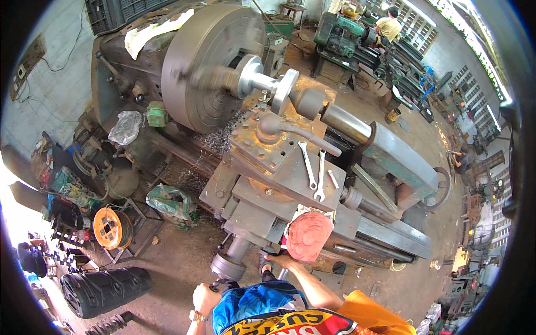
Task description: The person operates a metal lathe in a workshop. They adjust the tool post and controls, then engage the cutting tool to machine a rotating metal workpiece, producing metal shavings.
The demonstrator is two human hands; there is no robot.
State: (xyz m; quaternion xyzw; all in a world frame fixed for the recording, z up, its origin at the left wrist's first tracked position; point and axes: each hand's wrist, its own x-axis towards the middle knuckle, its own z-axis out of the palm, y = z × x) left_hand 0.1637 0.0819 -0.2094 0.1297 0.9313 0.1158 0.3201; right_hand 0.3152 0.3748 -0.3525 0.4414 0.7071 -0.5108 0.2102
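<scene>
On a large lathe, the wide round chuck (195, 72) is blurred by spinning. A shiny stepped metal workpiece (261, 81) runs from it to the tailstock centre (308, 103). My left hand (205, 300) is closed around a dark crank handle (214, 288), just below the round dial (229, 267) on the carriage. My right hand (283, 261) reaches to the carriage front, its fingers curled at a dark part mostly hidden by the hand. Above it lies a reddish round pad or cloth (309, 237). The tool post (269, 127) with its long lever stands before the workpiece.
Two wrenches (307, 164) and a small white stick (333, 178) rest on the carriage. Metal shavings (216, 139) lie under the chuck. On the left floor are an orange cable reel (109, 228) and a black ribbed case (106, 291). A person (389, 27) is near a green lathe (338, 34).
</scene>
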